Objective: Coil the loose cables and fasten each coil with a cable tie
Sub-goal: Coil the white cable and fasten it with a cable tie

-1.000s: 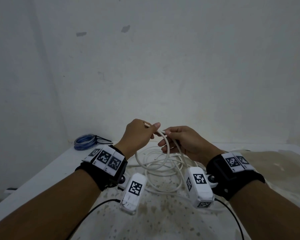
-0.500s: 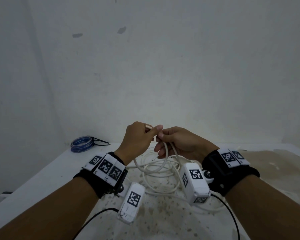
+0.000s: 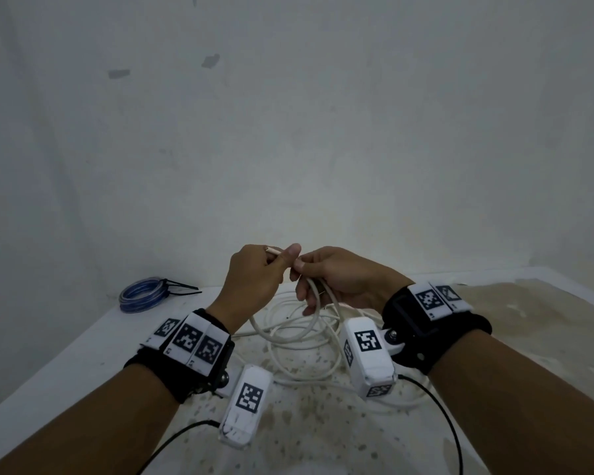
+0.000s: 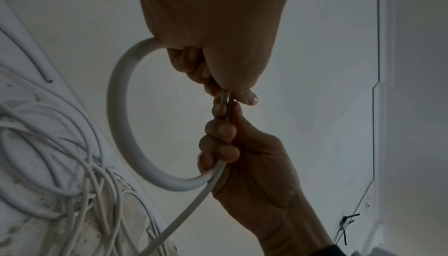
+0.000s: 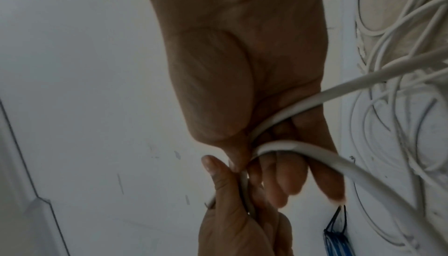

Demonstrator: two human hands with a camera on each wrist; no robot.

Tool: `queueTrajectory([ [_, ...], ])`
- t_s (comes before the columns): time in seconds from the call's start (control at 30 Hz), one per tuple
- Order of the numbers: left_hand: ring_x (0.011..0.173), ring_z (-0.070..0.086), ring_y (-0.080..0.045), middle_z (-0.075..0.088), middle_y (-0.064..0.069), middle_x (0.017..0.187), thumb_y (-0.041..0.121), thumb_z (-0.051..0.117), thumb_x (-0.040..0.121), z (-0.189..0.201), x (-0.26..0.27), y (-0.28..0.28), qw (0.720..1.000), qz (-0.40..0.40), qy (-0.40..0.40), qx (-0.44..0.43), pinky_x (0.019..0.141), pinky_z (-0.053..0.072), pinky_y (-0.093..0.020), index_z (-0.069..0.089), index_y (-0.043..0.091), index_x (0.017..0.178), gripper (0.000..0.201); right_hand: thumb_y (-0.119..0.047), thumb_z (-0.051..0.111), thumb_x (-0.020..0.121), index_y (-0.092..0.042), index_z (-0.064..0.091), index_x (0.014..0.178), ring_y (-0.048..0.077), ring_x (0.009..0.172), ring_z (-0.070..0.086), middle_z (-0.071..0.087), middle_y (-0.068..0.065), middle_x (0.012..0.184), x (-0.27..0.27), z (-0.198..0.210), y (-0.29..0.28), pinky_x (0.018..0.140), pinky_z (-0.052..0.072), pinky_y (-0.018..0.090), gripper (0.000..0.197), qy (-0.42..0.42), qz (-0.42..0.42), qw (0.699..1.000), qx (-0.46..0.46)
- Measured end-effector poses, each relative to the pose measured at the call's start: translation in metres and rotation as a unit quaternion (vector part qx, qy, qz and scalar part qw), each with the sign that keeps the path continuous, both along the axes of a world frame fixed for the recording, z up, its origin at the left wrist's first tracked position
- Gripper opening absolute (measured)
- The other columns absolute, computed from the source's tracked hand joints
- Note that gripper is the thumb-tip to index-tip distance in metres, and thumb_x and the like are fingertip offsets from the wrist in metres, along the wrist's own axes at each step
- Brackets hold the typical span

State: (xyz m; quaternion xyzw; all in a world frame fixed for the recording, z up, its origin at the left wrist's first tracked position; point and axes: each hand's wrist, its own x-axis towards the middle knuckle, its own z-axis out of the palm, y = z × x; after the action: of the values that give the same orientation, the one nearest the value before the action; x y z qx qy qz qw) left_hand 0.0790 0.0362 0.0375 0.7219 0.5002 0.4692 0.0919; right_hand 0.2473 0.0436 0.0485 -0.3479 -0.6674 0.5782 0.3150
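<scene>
So the white cable (image 3: 309,299) is being held up at the middle of the head view, above the white table (image 3: 83,354), with both hands meeting knuckle to knuckle. Its cut end is being pinched between thumb and curled fingers of the left hand (image 3: 254,279), the tip poking out up and left. Two strands are being gripped by the curled fingers of the right hand (image 3: 340,279), so one round loop is being formed, hanging below the hands; it's seen best at centre left of the left wrist view (image 4: 116,110). The rest of the cable is being left in a loose tangle on the table right under the wrists. Over at the left of the head view, a blue cable coil (image 3: 141,298) with black cable ties (image 3: 182,289) is lying near the wall.
</scene>
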Motion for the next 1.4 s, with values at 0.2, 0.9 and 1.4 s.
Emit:
queueTrajectory([
  [0.2, 0.079, 0.062, -0.022, 0.067, -0.004, 0.085, 0.069, 0.024, 0.095, -0.004, -0.012, 0.005, 0.982, 0.104, -0.095, -0.129, 0.073, 0.048, -0.034, 0.062, 0.012, 0.082, 0.069, -0.017, 0.04, 0.106, -0.004, 0.053, 0.086, 0.02, 0.051, 0.059, 0.062, 0.01, 0.065, 0.006, 0.003, 0.008, 0.079, 0.058, 0.047, 0.027, 0.163, -0.14, 0.977, -0.005],
  [0.9, 0.066, 0.069, -0.021, 0.072, -0.015, 0.087, 0.01, 0.037, 0.103, 0.014, 0.102, -0.02, 0.788, -0.043, -0.581, -0.202, 0.047, 0.051, -0.021, 0.055, 0.003, 0.095, 0.02, -0.024, 0.04, 0.106, -0.011, 0.047, 0.079, 0.013, 0.043, 0.038, 0.041, 0.0, 0.052, 0.032, 0.02, 0.002, 0.056, 0.056, 0.031, 0.031, 0.434, -0.301, 0.848, -0.051],
  [1.4, 0.075, 0.074, -0.019, 0.071, -0.007, 0.101, 0.002, 0.05, 0.1, 0.026, 0.046, -0.008, 0.928, -0.043, -0.37, -0.033, 0.072, 0.06, -0.034, 0.059, 0.026, 0.085, 0.029, -0.02, 0.036, 0.107, -0.01, 0.047, 0.08, 0.014, 0.044, 0.04, 0.04, 0.002, 0.054, 0.007, -0.006, 0.001, 0.062, 0.059, 0.036, 0.031, 0.4, -0.202, 0.893, -0.044],
])
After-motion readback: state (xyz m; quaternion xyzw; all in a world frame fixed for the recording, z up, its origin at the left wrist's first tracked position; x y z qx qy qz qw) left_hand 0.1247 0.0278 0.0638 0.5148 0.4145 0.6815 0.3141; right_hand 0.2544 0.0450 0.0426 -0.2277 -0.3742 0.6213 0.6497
